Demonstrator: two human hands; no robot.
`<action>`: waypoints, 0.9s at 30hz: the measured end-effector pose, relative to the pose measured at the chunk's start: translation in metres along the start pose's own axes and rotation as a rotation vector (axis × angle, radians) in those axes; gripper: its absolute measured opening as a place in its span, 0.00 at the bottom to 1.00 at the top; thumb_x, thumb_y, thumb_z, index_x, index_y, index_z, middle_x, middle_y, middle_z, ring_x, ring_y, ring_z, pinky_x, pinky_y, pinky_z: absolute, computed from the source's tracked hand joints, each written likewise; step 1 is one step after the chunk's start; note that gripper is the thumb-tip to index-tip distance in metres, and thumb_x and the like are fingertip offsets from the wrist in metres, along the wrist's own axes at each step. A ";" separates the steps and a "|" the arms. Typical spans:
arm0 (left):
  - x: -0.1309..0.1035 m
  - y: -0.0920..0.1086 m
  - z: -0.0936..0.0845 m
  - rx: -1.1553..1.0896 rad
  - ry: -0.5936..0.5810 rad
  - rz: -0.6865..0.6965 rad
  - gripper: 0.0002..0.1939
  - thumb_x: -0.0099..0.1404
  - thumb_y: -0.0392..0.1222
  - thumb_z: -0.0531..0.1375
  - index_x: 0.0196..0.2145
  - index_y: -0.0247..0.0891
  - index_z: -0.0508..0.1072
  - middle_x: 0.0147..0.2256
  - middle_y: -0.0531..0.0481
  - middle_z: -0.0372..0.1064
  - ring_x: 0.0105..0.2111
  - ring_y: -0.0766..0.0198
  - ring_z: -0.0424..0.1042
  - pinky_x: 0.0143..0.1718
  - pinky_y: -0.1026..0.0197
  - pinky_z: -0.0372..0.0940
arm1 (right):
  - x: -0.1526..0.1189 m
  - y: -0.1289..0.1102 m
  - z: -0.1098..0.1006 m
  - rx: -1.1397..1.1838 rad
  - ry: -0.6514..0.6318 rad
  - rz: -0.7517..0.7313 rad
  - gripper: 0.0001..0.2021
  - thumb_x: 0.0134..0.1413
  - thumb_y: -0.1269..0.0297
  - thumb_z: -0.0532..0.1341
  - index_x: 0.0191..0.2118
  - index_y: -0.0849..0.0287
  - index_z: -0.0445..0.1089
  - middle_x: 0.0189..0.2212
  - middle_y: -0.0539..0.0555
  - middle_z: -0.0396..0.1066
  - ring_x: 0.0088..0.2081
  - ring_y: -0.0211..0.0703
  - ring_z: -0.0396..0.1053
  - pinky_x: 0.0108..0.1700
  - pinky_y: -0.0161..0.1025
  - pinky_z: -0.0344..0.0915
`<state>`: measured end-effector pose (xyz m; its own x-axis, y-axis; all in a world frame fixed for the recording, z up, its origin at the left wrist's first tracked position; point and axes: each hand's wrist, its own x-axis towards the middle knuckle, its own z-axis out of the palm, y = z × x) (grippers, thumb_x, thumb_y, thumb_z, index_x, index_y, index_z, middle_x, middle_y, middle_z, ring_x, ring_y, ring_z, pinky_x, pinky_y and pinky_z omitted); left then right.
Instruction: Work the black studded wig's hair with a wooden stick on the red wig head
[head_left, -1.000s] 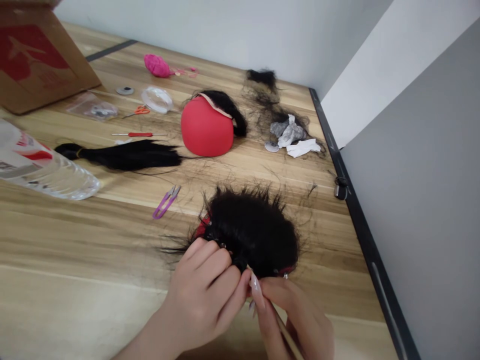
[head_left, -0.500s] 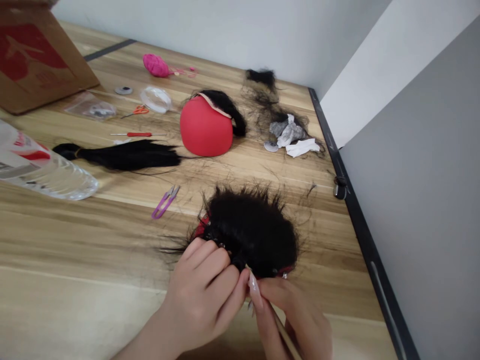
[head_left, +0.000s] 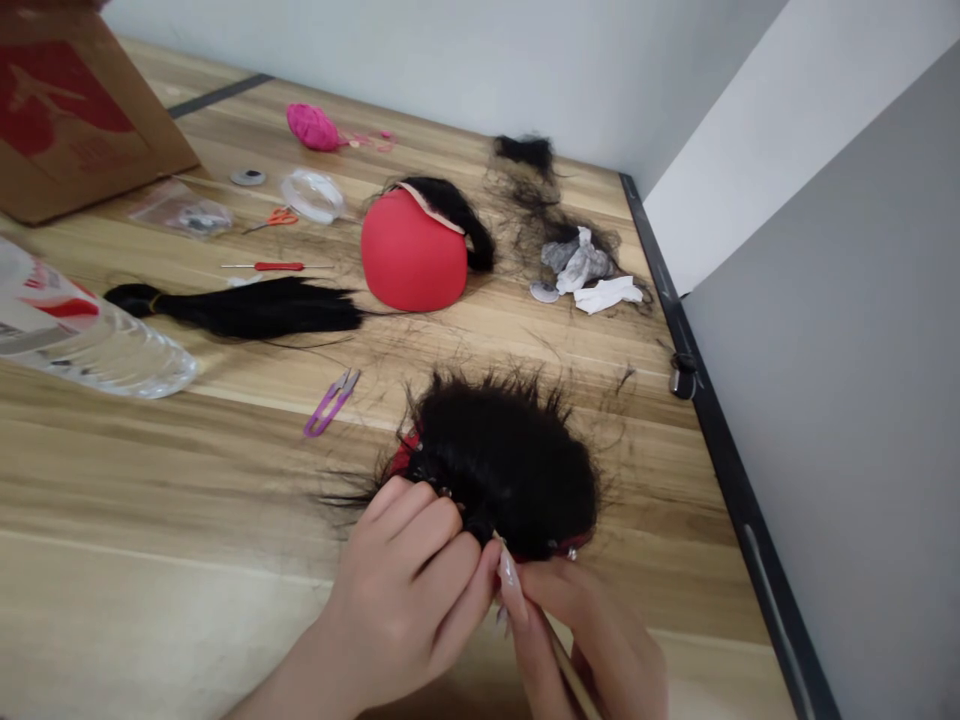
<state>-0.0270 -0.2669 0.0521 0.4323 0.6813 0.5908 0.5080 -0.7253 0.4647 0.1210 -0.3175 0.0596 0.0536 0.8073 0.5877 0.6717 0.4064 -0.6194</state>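
A black hairpiece [head_left: 502, 460] lies on a red form [head_left: 403, 455], whose edge shows at the left and lower right with small pins along it. My left hand [head_left: 409, 580] is closed at the near edge, its fingers curled and pinching black hair. Against its thumb and forefinger rests my right hand [head_left: 577, 630], closed on a thin tan-handled needle tool [head_left: 568, 672] held like a pen. The tool's tip goes in at the hair between both hands and cannot be made out. Long, pale nails show on the right hand.
Purple thread snips [head_left: 330, 403] lie left of the hairpiece. Beyond are a hair bundle [head_left: 255, 308], a red head form [head_left: 414, 250], a red-handled hook [head_left: 279, 266], orange scissors [head_left: 281, 217] and pink yarn [head_left: 313, 127]. A water bottle [head_left: 97, 335], carton [head_left: 82, 120] and crumpled tissue [head_left: 589, 262] flank these.
The view has shifted very slightly. Both hands keep the same hold at the hairpiece's near edge, with hardly any visible movement.
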 end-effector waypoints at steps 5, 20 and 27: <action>-0.001 0.001 -0.001 -0.010 -0.009 -0.007 0.14 0.66 0.27 0.56 0.22 0.34 0.64 0.23 0.52 0.56 0.27 0.64 0.51 0.30 0.56 0.48 | 0.010 -0.002 -0.002 -0.012 -0.024 -0.054 0.05 0.62 0.72 0.61 0.34 0.59 0.72 0.24 0.48 0.79 0.24 0.34 0.78 0.29 0.26 0.72; -0.001 0.001 -0.001 -0.014 -0.010 -0.018 0.15 0.66 0.27 0.55 0.23 0.35 0.63 0.23 0.52 0.56 0.27 0.64 0.51 0.29 0.56 0.48 | 0.009 -0.003 0.000 -0.032 -0.014 -0.040 0.06 0.63 0.71 0.60 0.33 0.59 0.72 0.25 0.49 0.79 0.24 0.35 0.78 0.29 0.28 0.72; -0.001 0.002 -0.001 -0.021 -0.008 -0.016 0.14 0.66 0.27 0.55 0.23 0.35 0.64 0.23 0.52 0.56 0.26 0.64 0.51 0.29 0.57 0.48 | 0.000 -0.001 0.004 -0.004 0.016 -0.008 0.05 0.64 0.70 0.61 0.35 0.59 0.73 0.26 0.49 0.79 0.26 0.35 0.77 0.31 0.29 0.72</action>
<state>-0.0276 -0.2691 0.0530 0.4302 0.6939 0.5775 0.4996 -0.7158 0.4879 0.1173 -0.3166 0.0580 0.0602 0.7969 0.6012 0.6753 0.4110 -0.6124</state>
